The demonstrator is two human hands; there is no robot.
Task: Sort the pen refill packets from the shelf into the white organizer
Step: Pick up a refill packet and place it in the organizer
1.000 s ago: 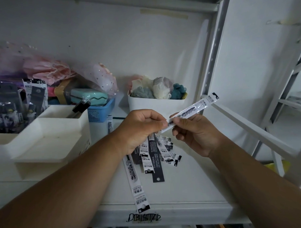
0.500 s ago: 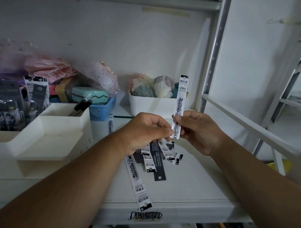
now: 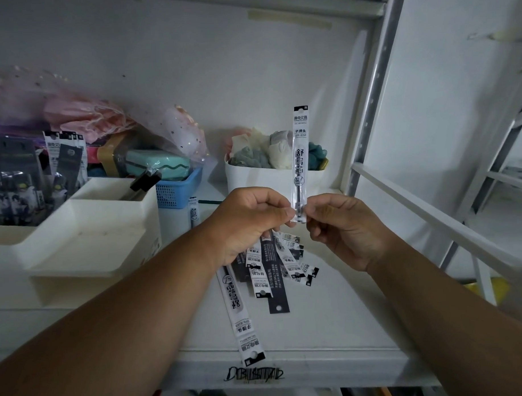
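A long, narrow clear plastic pen refill packet (image 3: pixel 300 164) with a white printed label and black top tab stands upright at the centre of the frame, its lower end pinched between the left hand (image 3: pixel 248 222) and the right hand (image 3: pixel 346 227). Below them, a loose fan of similar white and dark refill packets (image 3: pixel 268 274) lies flat on the white shelf (image 3: pixel 341 319). The tiered white plastic organizer (image 3: pixel 86 233) sits at centre left, its front tray bare.
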